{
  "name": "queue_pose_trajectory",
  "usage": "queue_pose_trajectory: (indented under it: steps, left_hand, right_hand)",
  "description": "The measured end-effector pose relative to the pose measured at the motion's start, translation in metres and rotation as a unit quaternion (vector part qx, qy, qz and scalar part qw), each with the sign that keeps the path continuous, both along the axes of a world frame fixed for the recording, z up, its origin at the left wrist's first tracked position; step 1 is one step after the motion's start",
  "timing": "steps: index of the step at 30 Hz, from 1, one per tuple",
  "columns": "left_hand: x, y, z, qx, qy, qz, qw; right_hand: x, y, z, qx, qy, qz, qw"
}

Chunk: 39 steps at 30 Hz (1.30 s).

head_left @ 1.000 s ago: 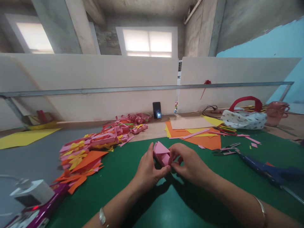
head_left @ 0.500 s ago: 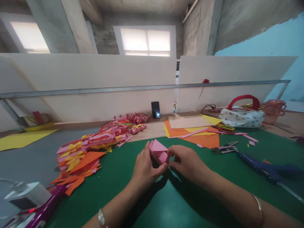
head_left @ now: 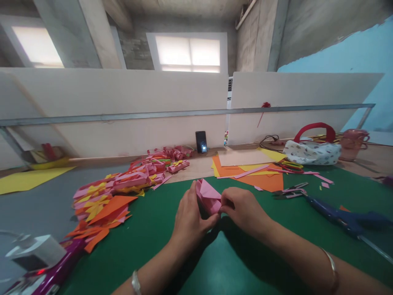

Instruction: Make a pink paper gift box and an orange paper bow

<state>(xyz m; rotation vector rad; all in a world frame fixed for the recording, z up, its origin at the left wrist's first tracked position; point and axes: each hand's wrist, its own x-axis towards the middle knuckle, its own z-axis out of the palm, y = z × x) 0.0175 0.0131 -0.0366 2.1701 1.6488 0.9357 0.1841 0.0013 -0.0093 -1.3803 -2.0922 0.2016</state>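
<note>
A folded pink paper piece (head_left: 207, 195) is held between both hands just above the green mat (head_left: 251, 262). My left hand (head_left: 189, 218) grips its left side, thumb under it and fingers up along its edge. My right hand (head_left: 242, 209) pinches its right corner with closed fingertips. Each wrist wears a thin bracelet.
A heap of pink, orange and yellow paper pieces (head_left: 123, 184) lies to the left. Orange and yellow sheets (head_left: 254, 172) lie behind, with scissors (head_left: 290, 190) and a blue glue gun (head_left: 340, 215) at right. A purple glue gun (head_left: 49, 270) sits near left. A phone (head_left: 201, 141) and a bag (head_left: 311, 151) stand at the back.
The pink piece has been turned a little, its top flap now leaning toward the left hand. The right hand's fingers have closed tighter on its corner.
</note>
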Motion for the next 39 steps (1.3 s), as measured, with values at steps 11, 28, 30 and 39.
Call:
queue_pose_trajectory:
  steps: [11, 28, 30, 39]
  left_hand:
    - [0.002, -0.004, 0.001, -0.006, -0.009, 0.036, 0.999]
    - [-0.028, -0.002, 0.046, -0.127, -0.292, 0.006, 0.948]
    - [-0.024, -0.004, 0.046, -0.166, -0.341, -0.005, 0.925]
    - [-0.011, -0.020, 0.049, -0.250, -0.364, -0.039, 0.896]
  right_hand:
    - [-0.005, -0.004, 0.003, -0.051, 0.108, 0.034, 0.992]
    - [0.007, 0.007, 0.006, -0.073, 0.103, 0.013, 0.992]
    - [0.005, 0.002, 0.011, -0.068, 0.137, 0.027, 0.988]
    - [-0.008, -0.010, 0.006, -0.142, 0.247, 0.149, 0.947]
